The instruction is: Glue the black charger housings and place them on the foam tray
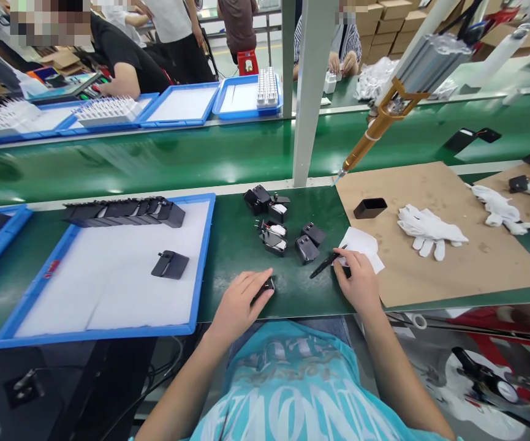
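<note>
My left hand is curled over a small black plastic charger housing on the green bench, mostly hidden under the fingers. My right hand has its fingertips closed at the upper end of a slim black pen-like tool, which points down and left. A white sheet of paper lies partly beneath that hand. Between and beyond my hands are two black housings, two opened units with pale parts inside, and a further black cluster.
To the left, a blue-rimmed tray holds a row of black housings and one loose housing. Brown cardboard at right carries a black open box and white gloves. A gold-coloured tool hangs above. Co-workers sit beyond.
</note>
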{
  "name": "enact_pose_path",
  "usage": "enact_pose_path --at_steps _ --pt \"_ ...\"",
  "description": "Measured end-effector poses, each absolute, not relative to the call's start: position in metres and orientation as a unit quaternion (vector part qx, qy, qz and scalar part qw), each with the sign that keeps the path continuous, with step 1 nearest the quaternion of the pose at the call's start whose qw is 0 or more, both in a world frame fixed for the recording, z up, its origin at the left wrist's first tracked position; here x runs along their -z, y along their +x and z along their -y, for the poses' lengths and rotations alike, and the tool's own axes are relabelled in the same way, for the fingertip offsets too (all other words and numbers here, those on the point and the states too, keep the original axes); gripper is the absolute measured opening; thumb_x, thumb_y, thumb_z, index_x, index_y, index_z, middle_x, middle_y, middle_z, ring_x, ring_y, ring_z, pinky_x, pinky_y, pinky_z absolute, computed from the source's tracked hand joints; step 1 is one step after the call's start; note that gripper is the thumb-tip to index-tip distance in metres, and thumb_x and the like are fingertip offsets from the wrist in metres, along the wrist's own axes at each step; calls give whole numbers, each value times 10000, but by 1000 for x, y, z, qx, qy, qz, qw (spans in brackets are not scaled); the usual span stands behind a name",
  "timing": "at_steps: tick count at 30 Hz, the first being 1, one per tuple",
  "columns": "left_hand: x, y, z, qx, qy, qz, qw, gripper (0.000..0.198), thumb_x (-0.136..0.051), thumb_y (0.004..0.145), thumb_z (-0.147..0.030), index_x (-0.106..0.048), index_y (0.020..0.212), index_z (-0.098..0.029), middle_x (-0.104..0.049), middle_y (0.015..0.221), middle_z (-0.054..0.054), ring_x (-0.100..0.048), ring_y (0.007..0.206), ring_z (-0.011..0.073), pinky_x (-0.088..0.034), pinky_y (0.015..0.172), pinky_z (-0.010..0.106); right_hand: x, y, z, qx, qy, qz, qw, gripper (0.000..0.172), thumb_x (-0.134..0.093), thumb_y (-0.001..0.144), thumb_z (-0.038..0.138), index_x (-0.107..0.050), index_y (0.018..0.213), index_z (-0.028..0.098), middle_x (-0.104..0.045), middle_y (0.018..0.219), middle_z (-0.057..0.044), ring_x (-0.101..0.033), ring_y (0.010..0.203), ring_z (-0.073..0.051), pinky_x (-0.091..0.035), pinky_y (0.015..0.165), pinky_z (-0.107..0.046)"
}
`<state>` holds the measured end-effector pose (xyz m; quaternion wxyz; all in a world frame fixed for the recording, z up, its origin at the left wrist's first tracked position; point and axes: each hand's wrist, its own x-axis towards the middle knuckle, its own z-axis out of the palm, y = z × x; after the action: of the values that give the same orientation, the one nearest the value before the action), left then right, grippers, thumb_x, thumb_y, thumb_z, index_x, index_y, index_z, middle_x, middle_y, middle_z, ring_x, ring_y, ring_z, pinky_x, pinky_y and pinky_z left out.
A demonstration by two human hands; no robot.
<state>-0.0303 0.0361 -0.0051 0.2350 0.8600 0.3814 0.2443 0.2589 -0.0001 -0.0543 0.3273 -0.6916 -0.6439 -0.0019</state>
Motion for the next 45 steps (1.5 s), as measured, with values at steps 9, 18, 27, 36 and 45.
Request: enact_pose_path --at_steps 9,18,27,36,45 --pt "17 -28 -34 -223 861 -421 180 329 -573 922 -332 -605 1243 -269 -699 1154 72 -652 994 242 -494 845 367 55 260 1 -10 -691 644 328 256 -507 922 241 -616 1150 200 -675 987 -87 -592 897 -256 -489 816 -407" --pt "19 -25 -33 -221 797 -481 290 374 -537 918 -417 -576 1236 -224 -672 1152 110 -636 1017 275 -473 884 417 56 261 0 -20 -693 638 335 251 -506 924 265 -622 1135 196 -676 978 -79 -577 853 -238 -478 792 -383" --pt "2 -30 -42 -381 298 -443 755 502 -485 879 -598 -575 1156 -189 -594 822 40 -532 637 126 -462 622 294 58 262 0 -9 -692 640 335 254 -515 919 277 -629 1138 214 -678 964 -74 -592 831 -238 -481 755 -383" --pt "-2 -56 -38 -427 434 -502 615 529 -423 899 -621 -545 1208 -209 -617 907 56 -574 715 169 -481 678 330 65 268 0 10 -686 650 327 269 -524 913 308 -632 1136 205 -677 939 -74 -591 812 -232 -476 742 -364" --pt "6 -139 -69 -296 707 -637 -89 338 -636 856 -447 -657 1118 -235 -671 944 121 -543 1054 337 -381 950 498 69 272 -4 23 -669 664 332 298 -482 923 376 -640 1112 209 -667 882 -79 -590 757 -242 -471 710 -379"
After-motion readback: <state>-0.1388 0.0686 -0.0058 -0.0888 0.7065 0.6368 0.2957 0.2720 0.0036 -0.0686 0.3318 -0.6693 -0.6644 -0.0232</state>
